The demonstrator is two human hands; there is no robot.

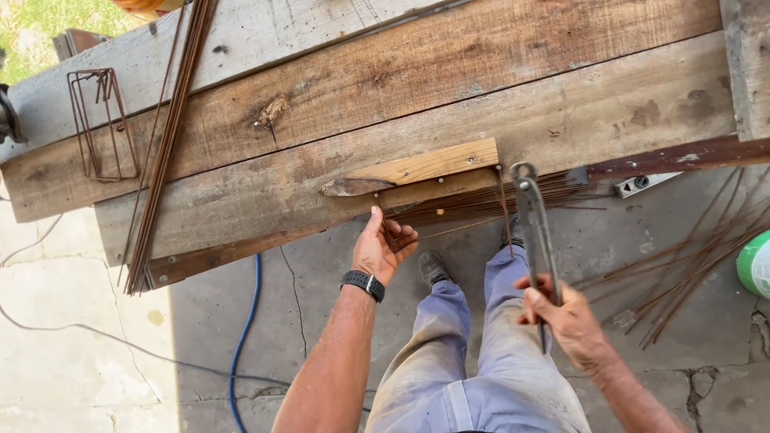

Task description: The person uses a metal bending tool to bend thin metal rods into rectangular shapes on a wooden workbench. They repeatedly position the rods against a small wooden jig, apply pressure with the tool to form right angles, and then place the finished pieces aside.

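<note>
My left hand (382, 244), with a black watch on the wrist, grips a thin rusty steel rod (449, 210) at the front edge of the plank workbench (401, 88). The rod runs right along the edge under a small light wooden block (433, 166) to a nail-like pin, where a short piece bends down. My right hand (561, 317) is closed on the handles of long metal pincers (536, 232), whose jaws point up at the bench edge beside the bent rod end.
A bundle of long rusty rods (164, 140) lies diagonally on the bench's left part, next to bent rectangular stirrups (96, 124). More rods (690, 265) lie on the concrete floor at right, near a green container (758, 265). A blue cable (245, 337) runs on the floor.
</note>
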